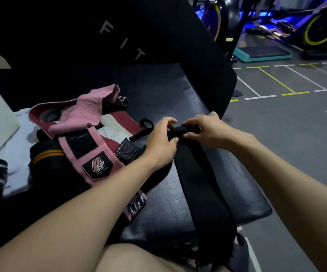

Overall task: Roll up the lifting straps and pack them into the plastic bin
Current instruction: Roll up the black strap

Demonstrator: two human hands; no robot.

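Pinching the black strap's [198, 185] rolled end, left hand [161, 143] and right hand [204, 129].

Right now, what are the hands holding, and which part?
Both the left hand and the right hand pinch the black strap at its rolled far end.

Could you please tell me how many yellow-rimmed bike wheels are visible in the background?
2: one yellow-rimmed wheel top centre, another wheel at the top right corner; more may be hidden.

The black backrest [119, 36] bears the white letters "F I T"; the pink strap's patch [98, 165] shows a stylised logo.
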